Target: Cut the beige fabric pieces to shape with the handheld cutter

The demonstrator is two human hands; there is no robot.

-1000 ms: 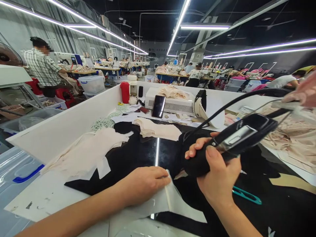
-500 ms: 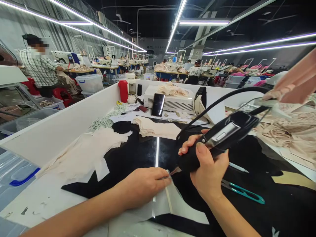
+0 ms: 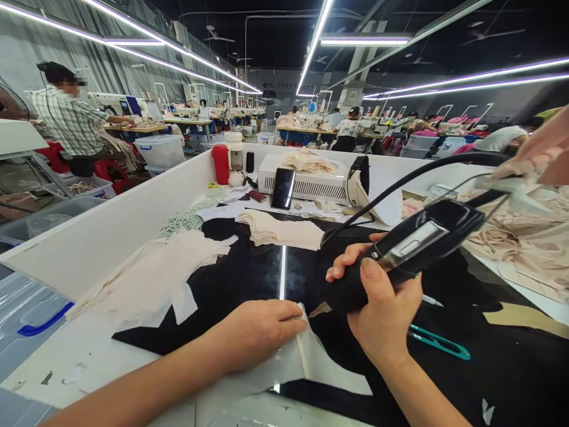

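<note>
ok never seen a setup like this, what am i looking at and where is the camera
There's no robot: a person works bare-handed, and every picture comes from one head-worn camera looking forward and down. The right hand holds a bulky black handheld tool with a silver plate. The left hand touches a thin, pale, sheet-like piece. On the black work surface lie a stack of cream fabric pieces and a slim teal tool. Behind, a black smartphone stands before a white slotted box.

Stretches deep beneath a dark ceiling point(image 3: 275, 21), lit by long white strip lights point(image 3: 364, 42) and hung with fans point(image 3: 219, 35). Runs past grey curtaining point(image 3: 133, 35) on the left and a pale pillar point(image 3: 355, 80) toward a grey far wall point(image 3: 291, 82). Holds rows of worktables point(image 3: 136, 128), with red stools point(image 3: 109, 170) at left.
</note>
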